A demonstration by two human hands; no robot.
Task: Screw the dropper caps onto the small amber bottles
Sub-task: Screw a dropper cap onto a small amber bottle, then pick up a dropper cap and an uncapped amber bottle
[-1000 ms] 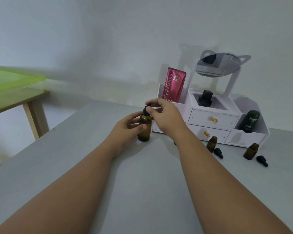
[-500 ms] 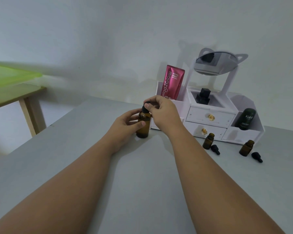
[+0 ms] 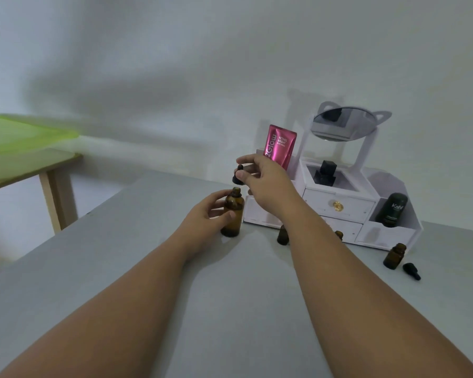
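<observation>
Your left hand [image 3: 206, 217] wrapped its fingers round the tall amber glass bottle [image 3: 233, 218], which stood upright and open-necked on the grey table [image 3: 230, 309]. Your right hand [image 3: 265, 181] pinched the black rubber dropper cap [image 3: 238, 176] between thumb and fingertips, just above the neck and clear of it. Far right, a small uncapped amber bottle [image 3: 394, 256] stood before the white drawer organiser [image 3: 339, 207], with a loose black dropper cap [image 3: 411, 271] beside it.

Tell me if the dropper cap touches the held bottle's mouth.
Apart. Head view: right hand holds dropper cap above the bottle, background showing between.
</observation>
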